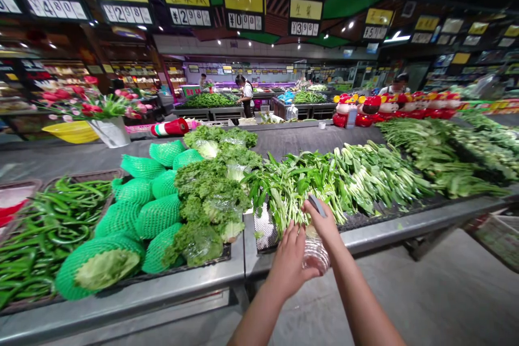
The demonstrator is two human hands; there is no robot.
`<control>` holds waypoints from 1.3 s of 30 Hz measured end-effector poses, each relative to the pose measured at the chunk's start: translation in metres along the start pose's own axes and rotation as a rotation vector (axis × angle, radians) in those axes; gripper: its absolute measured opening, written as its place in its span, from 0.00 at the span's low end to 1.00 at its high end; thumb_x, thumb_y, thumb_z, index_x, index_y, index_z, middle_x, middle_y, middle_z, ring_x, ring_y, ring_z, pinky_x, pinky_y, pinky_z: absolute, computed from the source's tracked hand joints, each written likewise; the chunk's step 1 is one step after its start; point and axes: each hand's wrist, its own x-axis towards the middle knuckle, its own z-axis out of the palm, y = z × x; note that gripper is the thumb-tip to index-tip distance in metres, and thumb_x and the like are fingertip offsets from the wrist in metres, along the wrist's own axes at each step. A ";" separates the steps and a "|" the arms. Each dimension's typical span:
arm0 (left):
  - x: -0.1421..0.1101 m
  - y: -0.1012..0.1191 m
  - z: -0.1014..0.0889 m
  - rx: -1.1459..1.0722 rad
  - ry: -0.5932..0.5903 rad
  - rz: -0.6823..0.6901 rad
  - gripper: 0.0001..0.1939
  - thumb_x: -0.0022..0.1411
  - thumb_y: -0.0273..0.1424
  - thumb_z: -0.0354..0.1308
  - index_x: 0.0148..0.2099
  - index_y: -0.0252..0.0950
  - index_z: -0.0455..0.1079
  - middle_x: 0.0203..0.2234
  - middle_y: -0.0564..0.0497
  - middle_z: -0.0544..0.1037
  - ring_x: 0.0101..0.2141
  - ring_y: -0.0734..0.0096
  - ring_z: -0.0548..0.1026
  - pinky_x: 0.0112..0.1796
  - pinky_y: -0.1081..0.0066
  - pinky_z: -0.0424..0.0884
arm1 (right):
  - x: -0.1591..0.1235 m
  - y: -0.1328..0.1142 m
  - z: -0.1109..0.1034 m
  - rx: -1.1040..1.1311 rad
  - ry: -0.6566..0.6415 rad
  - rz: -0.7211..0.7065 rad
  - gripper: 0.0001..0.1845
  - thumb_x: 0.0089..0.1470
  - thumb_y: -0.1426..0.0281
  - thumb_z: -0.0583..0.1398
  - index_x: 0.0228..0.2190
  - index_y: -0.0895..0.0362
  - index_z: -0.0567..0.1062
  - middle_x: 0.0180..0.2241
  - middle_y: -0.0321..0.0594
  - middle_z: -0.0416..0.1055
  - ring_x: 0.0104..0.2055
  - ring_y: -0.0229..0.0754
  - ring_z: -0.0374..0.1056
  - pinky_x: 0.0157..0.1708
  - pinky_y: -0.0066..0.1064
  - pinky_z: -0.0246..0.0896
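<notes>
Roll (315, 255), near side of greens (302, 173): probably light, slick; grip its ringed sides. Your left hand (288, 259) spreads against it; right hand (324, 223) pinches grey tool (317, 206).

"What do we see of ourselves?"
"Two slim forearms (359, 292), bare down to the frame's bottom edge, narrowing to our left hand (288, 259) and right hand (324, 221), below and right of centre."
"Do we wear anything?"
"A thin ring (299, 231), it seems, on the left hand, too small to tell its colour."
</notes>
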 end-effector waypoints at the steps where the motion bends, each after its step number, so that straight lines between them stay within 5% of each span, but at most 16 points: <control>1: 0.000 0.000 -0.001 -0.002 0.007 0.002 0.49 0.45 0.40 0.66 0.62 0.32 0.43 0.61 0.39 0.49 0.62 0.56 0.40 0.59 0.56 0.44 | 0.001 -0.002 0.001 0.002 -0.008 -0.006 0.21 0.47 0.54 0.57 0.39 0.54 0.73 0.31 0.41 0.74 0.35 0.47 0.70 0.30 0.35 0.63; 16: -0.018 -0.006 -0.004 -0.009 0.002 -0.008 0.47 0.47 0.38 0.65 0.62 0.34 0.43 0.61 0.40 0.50 0.61 0.55 0.41 0.59 0.55 0.44 | -0.017 0.002 0.012 -0.140 0.104 -0.009 0.19 0.48 0.51 0.54 0.30 0.51 0.75 0.23 0.38 0.71 0.29 0.46 0.67 0.31 0.37 0.61; 25: -0.027 -0.009 -0.009 -0.012 0.017 -0.029 0.45 0.49 0.36 0.62 0.63 0.32 0.41 0.61 0.40 0.49 0.62 0.57 0.40 0.59 0.58 0.45 | -0.016 0.000 0.024 -0.063 0.038 -0.046 0.21 0.46 0.54 0.57 0.38 0.53 0.74 0.34 0.40 0.73 0.37 0.46 0.68 0.36 0.35 0.61; 34: -0.034 -0.012 -0.007 -0.007 -0.005 -0.067 0.48 0.47 0.39 0.64 0.63 0.32 0.41 0.61 0.38 0.48 0.61 0.54 0.42 0.58 0.56 0.47 | -0.025 0.004 0.031 -0.090 0.013 -0.016 0.21 0.49 0.50 0.53 0.24 0.53 0.74 0.20 0.37 0.69 0.26 0.44 0.66 0.31 0.36 0.60; 39: -0.036 -0.016 -0.006 -0.033 -0.003 -0.085 0.48 0.46 0.38 0.64 0.62 0.33 0.43 0.61 0.40 0.49 0.61 0.55 0.42 0.58 0.57 0.46 | -0.024 0.011 0.033 -0.083 0.028 0.009 0.21 0.47 0.51 0.54 0.33 0.53 0.75 0.23 0.37 0.71 0.28 0.46 0.67 0.30 0.37 0.61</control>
